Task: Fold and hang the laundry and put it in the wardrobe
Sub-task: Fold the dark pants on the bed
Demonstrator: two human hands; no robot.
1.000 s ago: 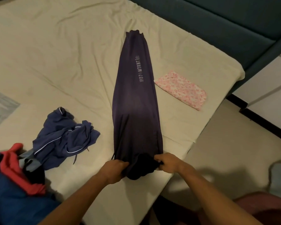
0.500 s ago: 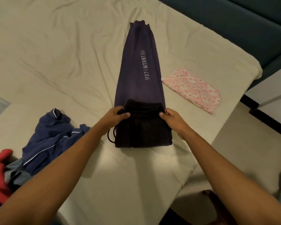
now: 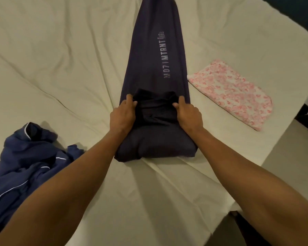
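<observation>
Dark purple track pants (image 3: 155, 68) lie lengthwise on a cream bedsheet (image 3: 60, 59), waist end folded over toward twelve o'clock. The left hand (image 3: 123, 114) and right hand (image 3: 188, 115) grip the folded edge at either side, fingers curled onto the cloth. At eight o'clock lies a crumpled navy garment (image 3: 25, 160); at three o'clock, a folded pink floral cloth (image 3: 233, 93).

Both arms outstretched, left grip (image 3: 122, 115) and right grip (image 3: 188, 115) seemingly pinching.
</observation>
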